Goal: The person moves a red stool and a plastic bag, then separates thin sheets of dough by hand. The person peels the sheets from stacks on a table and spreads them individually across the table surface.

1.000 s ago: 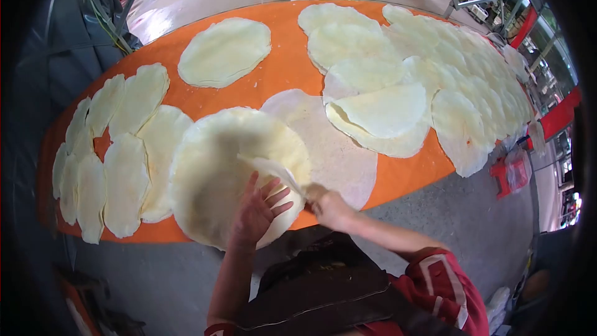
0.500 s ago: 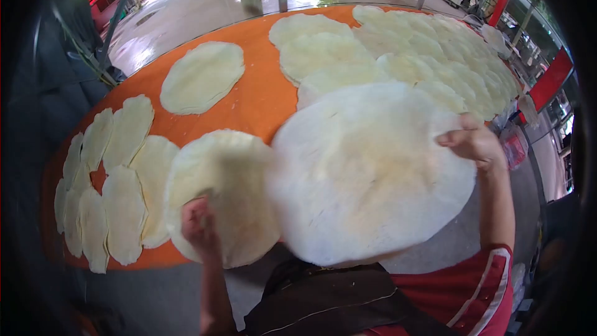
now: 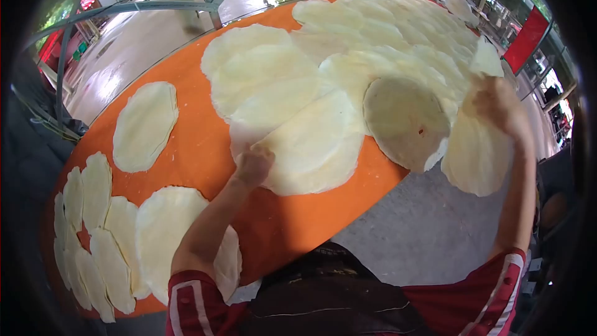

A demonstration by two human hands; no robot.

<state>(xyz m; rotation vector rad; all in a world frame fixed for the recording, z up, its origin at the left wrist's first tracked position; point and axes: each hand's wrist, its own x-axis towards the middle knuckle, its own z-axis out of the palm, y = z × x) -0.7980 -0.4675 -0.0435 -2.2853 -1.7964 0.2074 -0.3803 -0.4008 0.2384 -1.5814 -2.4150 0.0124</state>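
Thin, round, pale sheets of dough or flatbread lie over the table. My left hand (image 3: 254,165) is closed at the left edge of a large round sheet (image 3: 314,143), which lies partly over other sheets. My right hand (image 3: 499,106) is raised at the right side and smeared by motion, so its fingers cannot be made out. Just below it, a pale sheet (image 3: 477,152) extends past the table edge; whether the hand grips it is unclear. Between the hands lies a darker, shaded round sheet (image 3: 407,123) with a small reddish-brown spot.
Overlapping sheets (image 3: 385,25) cover the far right of the orange table (image 3: 205,134). A single round sheet (image 3: 146,126) lies at left, with a cluster of narrower-looking sheets (image 3: 112,267) nearer me. My left forearm partly covers another round sheet (image 3: 165,230). Metal bars (image 3: 214,7) stand beyond the table.
The large sheet held up in my right hand is no longer raised before me. My left hand has moved right to a sheet's edge, and my right hand outward. The view has shifted right.
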